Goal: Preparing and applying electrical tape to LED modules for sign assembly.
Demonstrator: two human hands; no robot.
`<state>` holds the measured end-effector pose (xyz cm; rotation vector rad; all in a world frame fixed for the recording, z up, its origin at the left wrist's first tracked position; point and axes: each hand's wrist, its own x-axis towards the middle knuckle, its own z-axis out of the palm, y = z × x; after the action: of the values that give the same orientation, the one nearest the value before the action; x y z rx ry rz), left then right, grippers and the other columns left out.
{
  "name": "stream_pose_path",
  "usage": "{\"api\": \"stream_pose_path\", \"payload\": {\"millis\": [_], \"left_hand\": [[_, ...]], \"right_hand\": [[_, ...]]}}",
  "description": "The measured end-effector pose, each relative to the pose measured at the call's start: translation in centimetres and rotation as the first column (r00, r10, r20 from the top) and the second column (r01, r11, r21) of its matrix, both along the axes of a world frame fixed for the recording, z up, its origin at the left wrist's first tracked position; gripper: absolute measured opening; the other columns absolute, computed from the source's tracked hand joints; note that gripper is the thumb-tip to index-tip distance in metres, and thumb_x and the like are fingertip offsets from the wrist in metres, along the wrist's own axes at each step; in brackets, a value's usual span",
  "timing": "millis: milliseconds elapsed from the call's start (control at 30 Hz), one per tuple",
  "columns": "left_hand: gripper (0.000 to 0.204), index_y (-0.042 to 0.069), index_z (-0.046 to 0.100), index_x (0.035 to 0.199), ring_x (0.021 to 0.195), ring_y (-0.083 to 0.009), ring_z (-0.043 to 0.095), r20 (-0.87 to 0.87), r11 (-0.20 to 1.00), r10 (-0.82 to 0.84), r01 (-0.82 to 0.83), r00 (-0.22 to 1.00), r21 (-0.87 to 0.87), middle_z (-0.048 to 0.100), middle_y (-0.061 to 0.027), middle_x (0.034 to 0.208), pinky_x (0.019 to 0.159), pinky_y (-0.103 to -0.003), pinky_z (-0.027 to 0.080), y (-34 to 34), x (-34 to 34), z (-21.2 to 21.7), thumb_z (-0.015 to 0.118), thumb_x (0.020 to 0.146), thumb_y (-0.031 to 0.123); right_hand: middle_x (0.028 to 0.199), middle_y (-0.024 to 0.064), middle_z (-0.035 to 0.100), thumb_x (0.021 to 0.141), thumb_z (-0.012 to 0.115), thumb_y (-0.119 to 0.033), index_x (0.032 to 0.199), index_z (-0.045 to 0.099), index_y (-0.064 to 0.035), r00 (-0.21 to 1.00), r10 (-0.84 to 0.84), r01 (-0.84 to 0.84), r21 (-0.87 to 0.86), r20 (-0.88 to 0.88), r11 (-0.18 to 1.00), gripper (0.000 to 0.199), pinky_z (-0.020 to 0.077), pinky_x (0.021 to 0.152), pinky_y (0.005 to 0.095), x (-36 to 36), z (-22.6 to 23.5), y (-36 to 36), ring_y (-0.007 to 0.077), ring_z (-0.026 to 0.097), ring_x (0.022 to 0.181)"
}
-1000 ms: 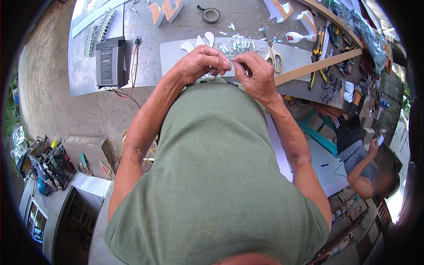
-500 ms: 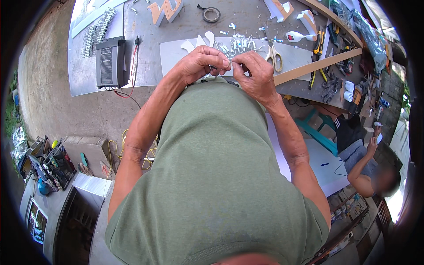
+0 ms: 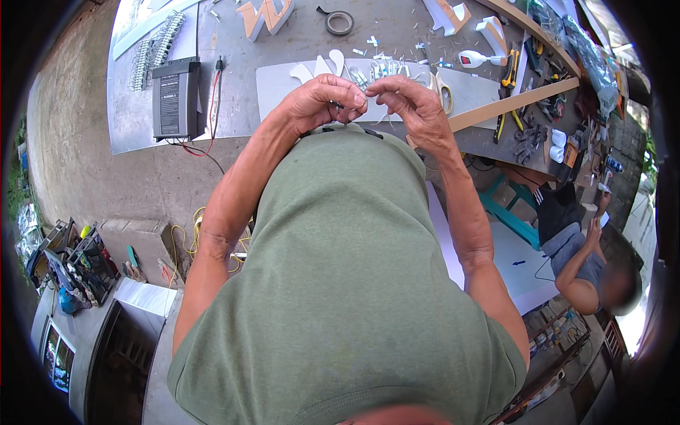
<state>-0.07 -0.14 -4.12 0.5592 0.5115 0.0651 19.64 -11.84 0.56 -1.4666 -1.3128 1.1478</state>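
Both hands are up at the near edge of the desk (image 3: 297, 44), right over the person's belly, and it's tight: the shirt (image 3: 340, 212) sits close below, the clutter close beyond. The left hand's grip (image 3: 324, 100) is pinched together on a small piece (image 3: 338, 105), a dark bit just peeking out between the fingers. The right hand's grip (image 3: 419, 113) is loosely parted, forefinger reaching toward the left fingertips; nothing clear sits between its fingers.

Room? Bare desk shows off to the left, between the grey sheet (image 3: 273, 88) and the black box (image 3: 176, 99). Ahead, small white modules (image 3: 386, 69) and wires crowd in; on the right, scissors (image 3: 446, 95) lie just beside the right hand, and a brown strip (image 3: 513, 105) slants up and away to the right.

And the piece's direction? Fingers hide most of it, so its long axis can't be told. A thin pale wire (image 3: 384, 119) shows beneath the right hand, its ends unclear.
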Motion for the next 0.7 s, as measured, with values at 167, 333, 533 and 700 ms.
{"api": "stream_pose_path", "payload": {"millis": [167, 333, 533, 700], "left_hand": [[0.012, 0.001, 0.075, 0.086, 0.064, -0.0122, 0.062, 0.014, 0.999, -0.006, 0.006, 1.0, -0.033, 0.071, -0.009, 0.079, 0.054, -0.023, 0.045, -0.2, -0.1, -0.8, 0.078, 0.08, 0.011], [0.01, 0.001, 0.075, 0.086, 0.065, -0.0126, 0.063, 0.013, 0.999, -0.013, 0.014, 1.0, -0.041, 0.071, -0.0096, 0.079, 0.053, -0.022, 0.044, -0.2, -0.1, -0.7, 0.078, 0.079, 0.009], [0.01, 0.001, 0.075, 0.086, 0.065, -0.0126, 0.063, 0.017, 0.998, -0.015, 0.016, 1.0, -0.055, 0.071, -0.0103, 0.079, 0.053, -0.022, 0.044, -0.2, -0.1, -0.6, 0.078, 0.079, 0.008], [0.011, 0.001, 0.075, 0.087, 0.065, -0.0124, 0.062, 0.024, 0.998, -0.013, 0.014, 1.0, -0.057, 0.071, -0.0103, 0.08, 0.053, -0.023, 0.044, -0.3, -0.2, -0.7, 0.078, 0.08, 0.009]], "right_hand": [[0.098, 0.0032, 0.072, 0.089, 0.068, 0.002, 0.108, 0.074, -0.0091, 0.991, 0.134, -0.136, 0.19, 0.024, 0.972, 0.023, 0.0556, 0.081, 0.0311, 0.6, -1.1, 0.8, 0.0165, 0.068, 0.093], [0.098, 0.0034, 0.072, 0.086, 0.072, 0.0, 0.105, 0.076, -0.011, 0.986, 0.16, -0.166, 0.233, 0.046, 0.958, 0.022, 0.0563, 0.08, 0.0312, 0.7, -1.6, 1.1, 0.0169, 0.069, 0.091], [0.095, 0.0039, 0.072, 0.085, 0.074, -0.003, 0.103, 0.075, -0.0104, 0.982, 0.171, -0.186, 0.26, 0.078, 0.948, 0.019, 0.0567, 0.078, 0.0309, 0.7, -1.7, 1.4, 0.0174, 0.07, 0.089], [0.093, 0.0041, 0.072, 0.085, 0.075, -0.004, 0.101, 0.074, -0.0083, 0.982, 0.151, -0.181, 0.313, 0.116, 0.933, 0.016, 0.0563, 0.073, 0.0315, 0.6, -1.8, 1.5, 0.0172, 0.069, 0.085]]}}
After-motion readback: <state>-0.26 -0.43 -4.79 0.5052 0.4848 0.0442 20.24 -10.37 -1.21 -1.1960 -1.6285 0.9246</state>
